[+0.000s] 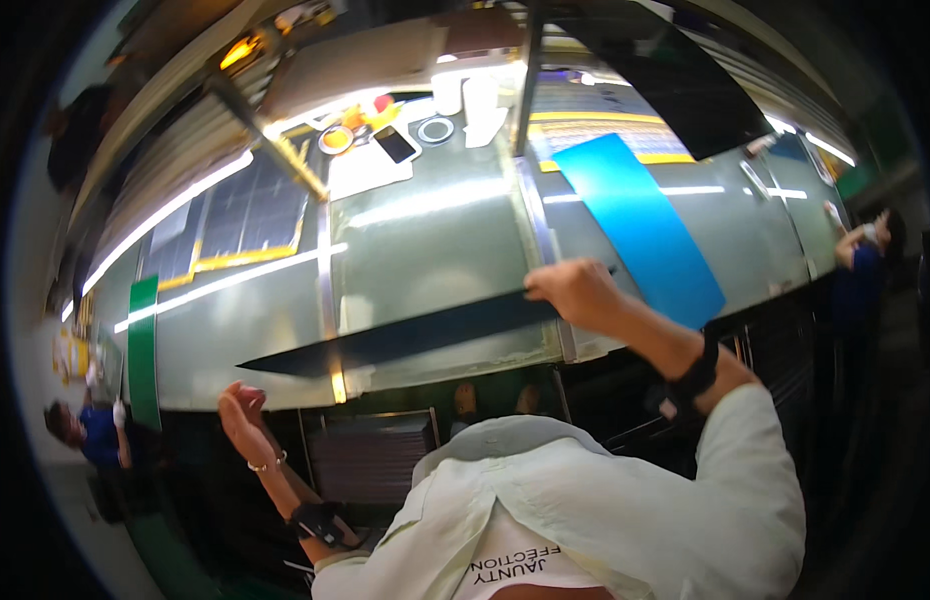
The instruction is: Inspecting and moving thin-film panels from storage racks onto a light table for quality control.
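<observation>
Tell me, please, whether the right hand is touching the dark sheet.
Touching: the head view shows the right hand gripping the dark sheet at its right end.

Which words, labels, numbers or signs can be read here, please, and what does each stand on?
White T-shirt: two rows of dark capital letters, upside down in this view; legible, but I won't copy the wording.
Dark sheet in the right hand: no lettering visible.
Smartphone: dark screen, nothing readable.
Elsewhere: any markings are too small or blurred to read.
</observation>
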`<move>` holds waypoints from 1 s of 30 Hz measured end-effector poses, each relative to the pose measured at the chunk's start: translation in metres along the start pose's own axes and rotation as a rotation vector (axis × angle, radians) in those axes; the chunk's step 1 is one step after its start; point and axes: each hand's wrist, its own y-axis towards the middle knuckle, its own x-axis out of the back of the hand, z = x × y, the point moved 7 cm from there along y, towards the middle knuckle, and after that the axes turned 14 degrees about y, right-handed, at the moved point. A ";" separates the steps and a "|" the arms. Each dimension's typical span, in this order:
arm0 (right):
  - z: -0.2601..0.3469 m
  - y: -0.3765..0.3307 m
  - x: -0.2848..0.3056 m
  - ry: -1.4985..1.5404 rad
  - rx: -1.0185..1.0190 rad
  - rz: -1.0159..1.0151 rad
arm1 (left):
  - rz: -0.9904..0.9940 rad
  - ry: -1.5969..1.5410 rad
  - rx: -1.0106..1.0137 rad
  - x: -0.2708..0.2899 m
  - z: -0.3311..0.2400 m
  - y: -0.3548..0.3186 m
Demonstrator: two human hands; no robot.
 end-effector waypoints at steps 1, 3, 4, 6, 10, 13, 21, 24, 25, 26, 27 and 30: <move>-0.009 0.014 0.009 0.026 -0.092 0.101 | -0.052 0.055 -0.075 -0.009 -0.023 0.000; -0.050 0.034 0.005 0.104 -0.156 0.268 | -0.001 0.479 -0.357 -0.037 -0.015 -0.002; -0.078 0.038 -0.007 0.140 -0.182 0.336 | 0.047 0.550 -0.545 -0.071 -0.012 -0.018; -0.129 0.036 -0.032 0.110 -0.254 0.348 | 0.299 0.780 -0.709 -0.147 -0.011 -0.064; -0.196 0.007 -0.050 0.060 -0.275 0.077 | 0.687 1.298 -0.372 -0.203 0.109 -0.110; -0.230 -0.120 0.024 -0.219 -0.557 -0.877 | 0.716 1.402 -0.367 -0.208 0.144 -0.112; -0.320 -0.440 -0.006 1.035 -1.248 -1.498 | 0.791 1.449 -0.464 -0.250 0.140 -0.087; -0.300 -0.422 -0.015 1.037 -1.089 -1.404 | 0.806 1.531 -0.494 -0.254 0.125 -0.088; -0.279 -0.413 -0.028 1.120 -1.053 -1.354 | 0.822 1.533 -0.538 -0.255 0.120 -0.088; -0.247 -0.401 -0.044 1.388 -0.943 -1.303 | 0.765 1.410 -0.588 -0.258 0.111 -0.087; -0.216 -0.392 -0.049 1.633 -0.805 -1.246 | 0.719 1.273 -0.637 -0.266 0.102 -0.086; -0.193 -0.431 -0.038 1.879 -0.510 -1.586 | 0.787 0.949 -0.879 -0.321 0.058 -0.124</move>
